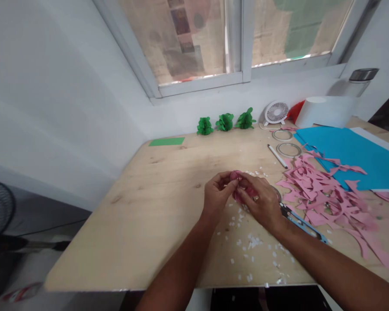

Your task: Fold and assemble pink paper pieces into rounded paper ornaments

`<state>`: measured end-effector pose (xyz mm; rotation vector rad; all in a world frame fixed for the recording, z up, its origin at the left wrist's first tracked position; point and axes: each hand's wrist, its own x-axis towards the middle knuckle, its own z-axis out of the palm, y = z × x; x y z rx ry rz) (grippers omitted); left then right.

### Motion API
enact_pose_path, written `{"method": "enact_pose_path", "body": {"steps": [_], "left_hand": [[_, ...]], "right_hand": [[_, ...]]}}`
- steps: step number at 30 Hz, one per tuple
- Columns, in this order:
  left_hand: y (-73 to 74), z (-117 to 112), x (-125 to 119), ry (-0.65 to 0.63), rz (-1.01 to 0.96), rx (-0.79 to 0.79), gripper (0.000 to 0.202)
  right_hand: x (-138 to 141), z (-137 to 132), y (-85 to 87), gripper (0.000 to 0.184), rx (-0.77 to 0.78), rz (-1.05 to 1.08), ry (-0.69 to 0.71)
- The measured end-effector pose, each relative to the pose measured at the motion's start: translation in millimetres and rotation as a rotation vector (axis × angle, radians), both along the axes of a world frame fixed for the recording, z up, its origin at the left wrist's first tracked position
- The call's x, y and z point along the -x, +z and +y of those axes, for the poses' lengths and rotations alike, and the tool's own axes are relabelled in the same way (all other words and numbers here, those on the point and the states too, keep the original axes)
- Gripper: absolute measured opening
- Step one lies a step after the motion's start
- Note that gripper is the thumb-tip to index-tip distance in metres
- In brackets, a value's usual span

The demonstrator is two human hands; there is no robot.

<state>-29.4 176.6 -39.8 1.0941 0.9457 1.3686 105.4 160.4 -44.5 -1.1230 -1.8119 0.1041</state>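
Note:
My left hand (215,193) and my right hand (262,199) meet over the middle of the wooden table. Between their pinched fingertips is a pink paper piece (236,175), small, round-edged and apparently layered. Fingers of both hands cover much of it, so its full shape is hidden. More pink shows below the fingertips, under the right palm. A light-blue and black cutter (306,225) lies beside my right wrist, partly covered by the hand. Small white paper bits (253,242) are scattered on the table below and around the hands.
Pink paper scraps (330,194) heap at right, partly over blue sheets (359,155). A white pen (277,156) and rings (288,150) lie behind. Green paper shapes (225,122), a green strip (166,141) and a small fan (276,112) line the back.

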Motion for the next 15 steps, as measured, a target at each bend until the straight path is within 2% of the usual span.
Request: {"method": "enact_pose_path", "body": {"steps": [10,15], "left_hand": [[-0.7,3.5,1.7,0.008,-0.045,0.039,0.027],[-0.1,3.1,1.2,0.03,-0.011,0.053,0.027]], "right_hand": [[-1.0,2.6,-6.7,0.031,0.177,0.189,0.035],[-0.7,1.8,-4.7,0.032,0.191,0.212,0.021]]}}
